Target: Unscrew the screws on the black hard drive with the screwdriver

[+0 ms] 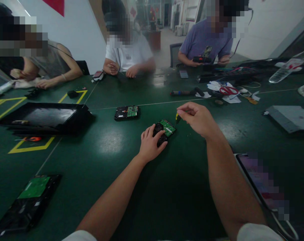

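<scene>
A hard drive (pixel 169 128) with a green circuit board lies on the green table in front of me. My left hand (pixel 152 142) holds it down, with fingers spread over its black near-left end and edge. Above its right corner, my right hand (pixel 194 117) pinches a small screwdriver (pixel 177 117) with a yellow and black handle. The screwdriver's thin shaft points down at the drive's corner; whether its tip sits in a screw is too small to tell. Tiny bits (pixel 188 135) lie on the table right of the drive.
Another hard drive (pixel 127 112) lies beyond my left hand, a third (pixel 28 201) at the near left. Black trays (pixel 45 117) stand left. A phone (pixel 259 180) lies by my right forearm, a grey metal box (pixel 290 117) farther right. Several people sit across the table.
</scene>
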`<state>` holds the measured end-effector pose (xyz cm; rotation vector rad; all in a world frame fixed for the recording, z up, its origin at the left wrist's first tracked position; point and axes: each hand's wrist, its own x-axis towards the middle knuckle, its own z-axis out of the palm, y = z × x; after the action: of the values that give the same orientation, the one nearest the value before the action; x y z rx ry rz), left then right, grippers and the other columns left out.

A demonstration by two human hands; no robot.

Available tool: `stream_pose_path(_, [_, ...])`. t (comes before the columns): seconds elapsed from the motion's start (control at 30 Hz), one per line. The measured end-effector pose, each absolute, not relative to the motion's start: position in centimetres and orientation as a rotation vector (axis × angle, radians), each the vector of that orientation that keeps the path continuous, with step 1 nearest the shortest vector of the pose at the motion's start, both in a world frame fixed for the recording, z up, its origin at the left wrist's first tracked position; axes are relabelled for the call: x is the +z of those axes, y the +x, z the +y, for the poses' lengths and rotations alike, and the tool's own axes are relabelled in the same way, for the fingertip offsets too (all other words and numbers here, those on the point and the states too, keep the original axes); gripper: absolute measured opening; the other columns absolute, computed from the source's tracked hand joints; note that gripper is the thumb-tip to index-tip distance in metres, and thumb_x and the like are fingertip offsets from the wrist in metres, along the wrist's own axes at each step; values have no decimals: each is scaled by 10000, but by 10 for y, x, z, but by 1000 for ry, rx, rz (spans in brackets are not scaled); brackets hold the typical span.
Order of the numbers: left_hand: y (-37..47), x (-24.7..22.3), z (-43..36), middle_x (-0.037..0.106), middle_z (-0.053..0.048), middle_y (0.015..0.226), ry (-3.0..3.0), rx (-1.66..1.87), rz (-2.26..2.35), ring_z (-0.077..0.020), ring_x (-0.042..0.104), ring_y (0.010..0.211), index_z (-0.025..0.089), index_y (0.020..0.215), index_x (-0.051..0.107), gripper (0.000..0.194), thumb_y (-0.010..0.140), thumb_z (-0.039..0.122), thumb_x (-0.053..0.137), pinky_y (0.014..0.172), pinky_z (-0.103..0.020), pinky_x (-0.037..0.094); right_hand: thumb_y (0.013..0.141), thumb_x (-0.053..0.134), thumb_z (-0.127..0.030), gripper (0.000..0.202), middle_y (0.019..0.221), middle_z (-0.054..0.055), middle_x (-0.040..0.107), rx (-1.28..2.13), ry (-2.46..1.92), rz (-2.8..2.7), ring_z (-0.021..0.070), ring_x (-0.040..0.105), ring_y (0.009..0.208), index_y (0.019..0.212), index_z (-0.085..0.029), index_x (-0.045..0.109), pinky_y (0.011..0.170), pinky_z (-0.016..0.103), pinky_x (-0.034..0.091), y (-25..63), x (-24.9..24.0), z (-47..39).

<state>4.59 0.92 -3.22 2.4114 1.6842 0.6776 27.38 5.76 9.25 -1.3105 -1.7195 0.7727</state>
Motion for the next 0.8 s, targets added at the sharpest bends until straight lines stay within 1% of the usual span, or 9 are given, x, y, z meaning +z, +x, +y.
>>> stream_pose_path(0.1, [46, -32, 9, 315, -104, 1652, 2416, 676, 1682, -372, 315, 1477, 356, 1417, 603, 533, 909, 516, 640, 1142, -573, 312, 847, 759, -469, 261, 863, 59, 732, 718, -1360, -1698, 181, 635, 696, 908, -219, 717, 595, 304, 478, 274, 92, 57])
stream_pose_path(0.17, [46, -33, 10, 318, -104, 1650, 2419, 681, 1677, -369, 314, 1479, 359, 1419, 601, 531, 912, 514, 636, 1145, -570, 308, 851, 752, -455, 245, 872, 57, 730, 705, -1362, -1697, 171, 623, 675, 902, -219, 713, 587, 301, 476, 273, 91, 57])
stream_pose_path(0.27, [46, -33, 10, 323, -102, 1648, 2414, 676, 1681, -372, 311, 1479, 360, 1423, 597, 539, 907, 511, 645, 1148, -572, 303, 886, 711, -474, 255, 896, 51, 729, 745, -1323, -1719, 155, 609, 636, 950, -228, 722, 568, 295, 478, 271, 93, 57])
stream_pose_path(0.43, [46, -34, 10, 328, -98, 1647, 2414, 675, 1686, -365, 314, 1481, 362, 1423, 597, 538, 907, 508, 646, 1149, -561, 308, 947, 632, -505, 314, 847, 53, 718, 875, -1256, -1743, 154, 620, 629, 1020, -219, 740, 564, 291, 494, 267, 97, 55])
stream_pose_path(0.53, [46, -33, 10, 330, -103, 1646, 2418, 674, 1690, -366, 311, 1485, 360, 1422, 598, 541, 907, 515, 645, 1148, -562, 310, 948, 635, -480, 343, 863, 45, 719, 919, -1213, -1718, 151, 625, 643, 1169, -231, 718, 588, 294, 512, 266, 98, 54])
stream_pose_path(0.6, [45, -32, 10, 333, -103, 1645, 2417, 667, 1691, -370, 314, 1483, 356, 1422, 598, 542, 907, 516, 645, 1146, -565, 313, 930, 659, -473, 351, 909, 49, 729, 899, -1225, -1717, 151, 617, 651, 1190, -244, 716, 579, 293, 502, 267, 97, 55])
stream_pose_path(0.67, [45, -32, 10, 333, -109, 1644, 2420, 668, 1681, -371, 316, 1482, 348, 1422, 599, 540, 911, 520, 637, 1145, -564, 314, 909, 683, -474, 315, 929, 59, 737, 835, -1267, -1725, 161, 614, 667, 1114, -242, 740, 570, 295, 485, 268, 95, 56])
stream_pose_path(0.73, [44, -31, 10, 332, -118, 1641, 2424, 675, 1669, -369, 314, 1484, 344, 1422, 598, 537, 917, 526, 625, 1146, -561, 312, 885, 710, -475, 276, 888, 64, 737, 758, -1323, -1722, 174, 620, 685, 1001, -227, 748, 577, 299, 476, 270, 93, 57])
stream_pose_path(0.8, [44, -31, 10, 329, -120, 1641, 2422, 679, 1665, -366, 312, 1486, 346, 1418, 599, 533, 918, 529, 622, 1146, -561, 310, 862, 736, -466, 258, 841, 60, 728, 704, -1369, -1701, 180, 627, 685, 930, -216, 734, 583, 302, 476, 272, 91, 58])
